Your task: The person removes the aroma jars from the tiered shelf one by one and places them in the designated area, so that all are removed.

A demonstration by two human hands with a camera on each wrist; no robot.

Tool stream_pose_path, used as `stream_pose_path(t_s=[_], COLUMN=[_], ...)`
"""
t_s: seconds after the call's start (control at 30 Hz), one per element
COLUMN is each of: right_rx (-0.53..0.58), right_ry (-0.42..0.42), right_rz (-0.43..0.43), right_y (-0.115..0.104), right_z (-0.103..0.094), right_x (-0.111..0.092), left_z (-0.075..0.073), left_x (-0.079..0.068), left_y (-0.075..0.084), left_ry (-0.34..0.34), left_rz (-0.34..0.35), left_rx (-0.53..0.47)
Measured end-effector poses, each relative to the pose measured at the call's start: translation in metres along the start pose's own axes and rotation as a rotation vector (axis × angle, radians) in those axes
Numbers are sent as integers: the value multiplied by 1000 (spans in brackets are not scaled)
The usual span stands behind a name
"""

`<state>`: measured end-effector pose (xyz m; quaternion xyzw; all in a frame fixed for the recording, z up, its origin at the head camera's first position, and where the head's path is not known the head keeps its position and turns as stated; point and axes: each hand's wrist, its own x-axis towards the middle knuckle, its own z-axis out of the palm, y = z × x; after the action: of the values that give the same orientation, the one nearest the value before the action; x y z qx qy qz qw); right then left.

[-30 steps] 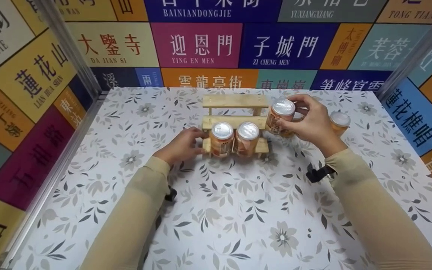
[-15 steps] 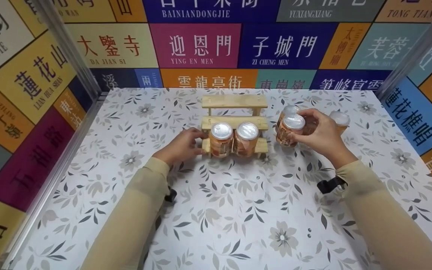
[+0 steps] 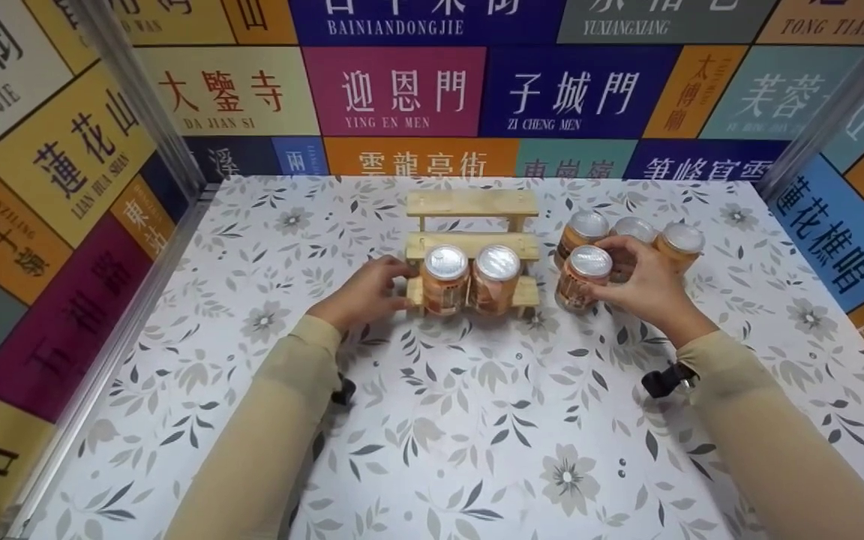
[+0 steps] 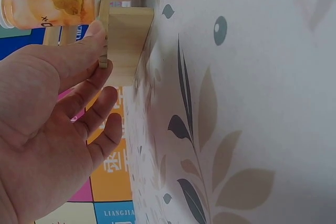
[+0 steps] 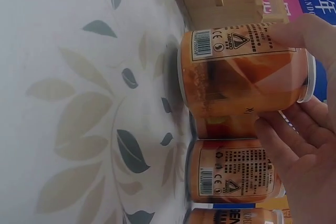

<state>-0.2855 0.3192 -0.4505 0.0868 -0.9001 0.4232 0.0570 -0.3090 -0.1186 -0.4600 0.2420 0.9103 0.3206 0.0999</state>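
- From my end, the held jar [image 3: 579, 291] is upright to the right of the wooden stand [image 3: 471, 201], just in front of three other jars [image 3: 679, 246]. I cannot tell whether its base touches the table [image 3: 469, 405].
- It looks filled, so I'd expect noticeable weight for its size, with a stiff wall.
- The smooth, printed side could be slippery, I judge, and the silvery lid looks thin enough to dent under pressure. I'd take it round the side wall just below the rim and leave the lid alone.
- That is roughly where the right hand [image 3: 649, 289] grips: thumb on one side, fingers on the other, near the lid end, with the base left free.
- The right forearm reaches forward and inward over the table, its black strap [image 3: 670, 380] at the wrist.
- The left hand [image 3: 364, 291] pinches the left end of the stand's lowest board, thumb above and forefinger below; the other fingers curve loosely beneath. I'd call the stand light and rigid, so a gentle pinch should steady it.
- Two jars [image 3: 493, 291] stand upright on that lowest board.
- The hands are well apart, with the stand between them.
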Motion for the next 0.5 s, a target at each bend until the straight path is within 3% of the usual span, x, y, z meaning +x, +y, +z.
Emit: stream_pose_path(t_s=[0.3, 0.5], right_rx=[57, 88], right_ry=[-32, -85], right_rz=[66, 100], right_y=[4, 0], right_z=[-4, -10], right_x=[0, 1], left_z=[0, 0], left_x=[1, 1], left_y=[-1, -1], left_ry=[-2, -11], left_rz=[29, -6], left_rx=[2, 3])
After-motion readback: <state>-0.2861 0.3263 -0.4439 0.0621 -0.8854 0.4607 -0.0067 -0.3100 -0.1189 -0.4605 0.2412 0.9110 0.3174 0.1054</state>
